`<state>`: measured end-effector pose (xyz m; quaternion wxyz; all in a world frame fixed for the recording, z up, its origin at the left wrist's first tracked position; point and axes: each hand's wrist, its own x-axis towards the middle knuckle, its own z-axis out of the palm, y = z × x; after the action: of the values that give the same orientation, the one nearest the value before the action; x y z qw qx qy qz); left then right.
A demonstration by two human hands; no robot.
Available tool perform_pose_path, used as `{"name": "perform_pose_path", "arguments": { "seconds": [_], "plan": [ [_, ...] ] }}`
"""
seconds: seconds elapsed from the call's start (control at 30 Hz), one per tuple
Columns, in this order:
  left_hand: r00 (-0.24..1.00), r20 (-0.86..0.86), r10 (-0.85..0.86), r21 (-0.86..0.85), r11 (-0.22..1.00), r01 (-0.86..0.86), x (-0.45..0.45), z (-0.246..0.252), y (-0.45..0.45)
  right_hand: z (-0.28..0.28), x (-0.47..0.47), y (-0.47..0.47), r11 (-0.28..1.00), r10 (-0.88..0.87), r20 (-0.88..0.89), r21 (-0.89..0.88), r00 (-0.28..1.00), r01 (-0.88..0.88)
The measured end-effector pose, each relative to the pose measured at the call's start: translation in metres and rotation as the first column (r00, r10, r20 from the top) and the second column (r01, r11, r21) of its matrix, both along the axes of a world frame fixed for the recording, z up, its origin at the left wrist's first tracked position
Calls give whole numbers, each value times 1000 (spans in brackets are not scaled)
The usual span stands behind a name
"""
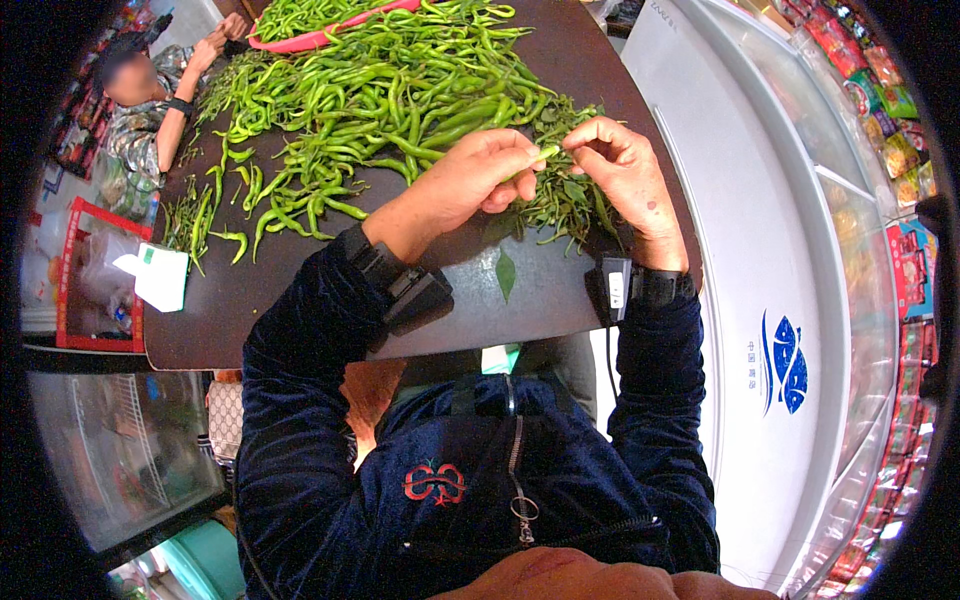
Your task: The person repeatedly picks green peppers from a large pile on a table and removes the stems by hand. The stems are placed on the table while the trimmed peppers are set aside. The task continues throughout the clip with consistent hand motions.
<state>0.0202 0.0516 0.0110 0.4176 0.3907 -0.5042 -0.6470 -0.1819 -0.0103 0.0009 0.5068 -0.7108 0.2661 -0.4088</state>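
My left hand pinches a green chili pepper between thumb and fingertips, and one end of it sticks out to the right. Just beyond that end is my right hand, its thumb and forefinger curled close together. Whether a bit of stem sits between them is too small to tell. Under both hands lies a heap of plucked green leaves and stems. A large pile of green chili peppers spreads over the dark table. One loose leaf lies nearer to me.
A pink basket full of peppers stands at the far side. Across the table to the left sits another person, hands near the basket. A white chest freezer borders the table's right side. A white paper box is at the left edge.
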Motion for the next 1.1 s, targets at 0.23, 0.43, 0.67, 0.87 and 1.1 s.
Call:
{"name": "perform_pose_path", "arguments": {
  "seconds": [0.23,0.43,0.67,0.87,1.1],
  "plan": [
    [995,86,45,-96,995,-36,-4,-1,0,5,3,5,991,-16,-17,-136,1000,14],
    [992,121,43,-114,993,-29,-7,1,3,7,4,7,998,23,1,-65,1000,-22],
    [990,141,30,-94,995,-16,-8,3,6,6,4,7,997,28,8,-66,1000,-27],
    [995,100,4,-79,997,4,-8,1,4,6,3,8,999,35,11,-29,999,-35],
    [1000,17,-26,-12,1000,26,-5,-1,2,4,4,5,1000,13,29,7,999,-13]
  ]
}}
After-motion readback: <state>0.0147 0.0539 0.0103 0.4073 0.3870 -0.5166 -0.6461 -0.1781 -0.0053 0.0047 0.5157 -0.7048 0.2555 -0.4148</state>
